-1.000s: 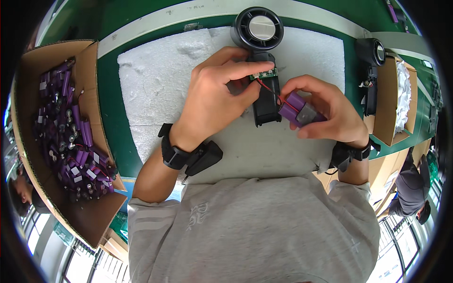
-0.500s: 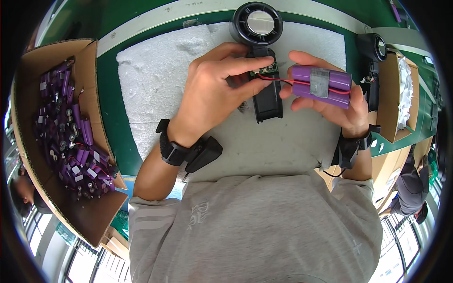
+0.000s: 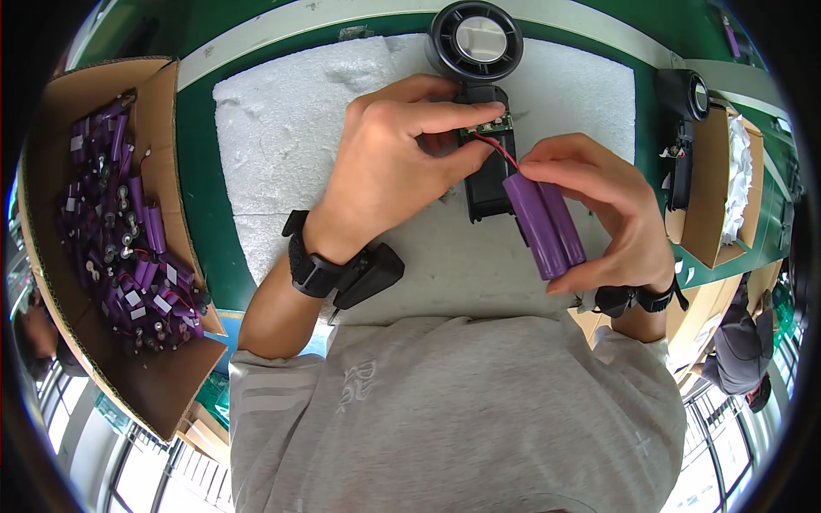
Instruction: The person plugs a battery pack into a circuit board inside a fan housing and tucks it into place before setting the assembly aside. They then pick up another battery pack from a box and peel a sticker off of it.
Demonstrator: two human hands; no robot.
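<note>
A black handheld fan (image 3: 481, 41) lies with its round head at the far side. Its open handle (image 3: 490, 188) points toward me, and a small green circuit board (image 3: 494, 126) shows near the handle's top. My left hand (image 3: 385, 150) grips the handle from the left, index finger at the board and thumb beside the red and black wires (image 3: 503, 149). Those wires run to a purple battery pack (image 3: 547, 227) of joined cylindrical cells. My right hand (image 3: 620, 201) holds this pack tilted, just right of the handle, fingers at its upper end and thumb at its lower end.
White foam sheeting (image 3: 295, 115) covers the green table under the work. On the left, a cardboard box (image 3: 158, 120) holds many purple battery packs. Another black fan (image 3: 678, 162) and a box (image 3: 703, 192) with white material stand at right. A person (image 3: 737, 346) is beyond.
My right hand has turned the battery pack from lying sideways to steeply tilted and brought it nearer me. The pack's grey-taped face no longer shows. My left hand keeps its grip.
</note>
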